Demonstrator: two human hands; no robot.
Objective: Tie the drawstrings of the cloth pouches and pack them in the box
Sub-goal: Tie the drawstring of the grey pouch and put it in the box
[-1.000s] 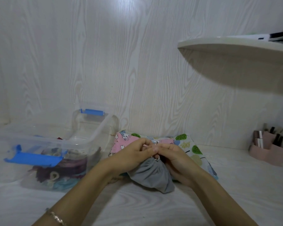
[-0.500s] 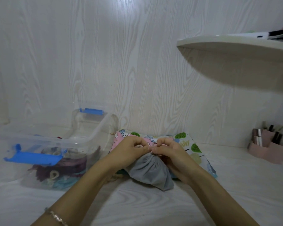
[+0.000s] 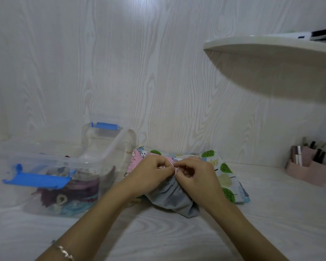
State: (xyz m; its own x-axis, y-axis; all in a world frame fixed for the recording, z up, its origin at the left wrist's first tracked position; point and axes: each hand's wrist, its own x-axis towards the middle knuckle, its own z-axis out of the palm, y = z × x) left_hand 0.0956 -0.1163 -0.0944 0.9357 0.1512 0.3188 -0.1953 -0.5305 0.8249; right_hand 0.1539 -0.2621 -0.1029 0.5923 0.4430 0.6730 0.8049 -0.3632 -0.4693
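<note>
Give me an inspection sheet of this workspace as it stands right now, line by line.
Surface: pale wood-grain tabletop, dimly lit.
Job's things: grey pouch on the tabletop, neck gathered; printed pouches stacked behind it; clear box at left, open, holding more pouches.
Clutter: pink organiser with cosmetics, far right.
Grips: left hand and right hand both pinch the drawstring at the grey pouch's neck.
Cables: nothing seen.
Surroundings: wood-grain wall; shelf upper right.
</note>
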